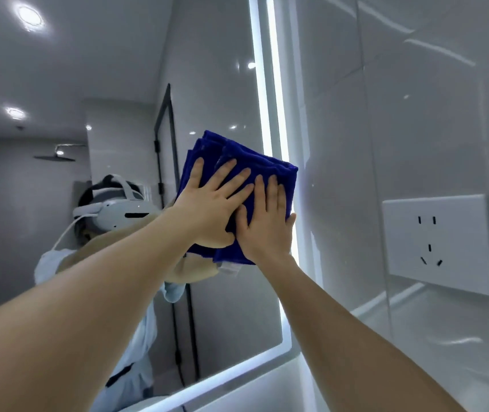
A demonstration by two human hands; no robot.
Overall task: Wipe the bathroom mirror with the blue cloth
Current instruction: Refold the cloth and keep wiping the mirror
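Note:
A folded blue cloth [238, 157] is pressed flat against the bathroom mirror [213, 69], close to the mirror's lit right edge. My left hand [212, 208] lies on the cloth's left half with fingers spread. My right hand [267, 223] lies flat on the right half, its thumb side overlapping my left hand. Both palms push the cloth onto the glass. The lower part of the cloth is hidden under my hands.
A bright light strip [270, 114] runs down the mirror's right edge and along its bottom. Grey glossy wall tiles [400, 114] stand to the right, with a white wall socket [438, 242]. The mirror reflects a person in a headset, a shower head and ceiling lights.

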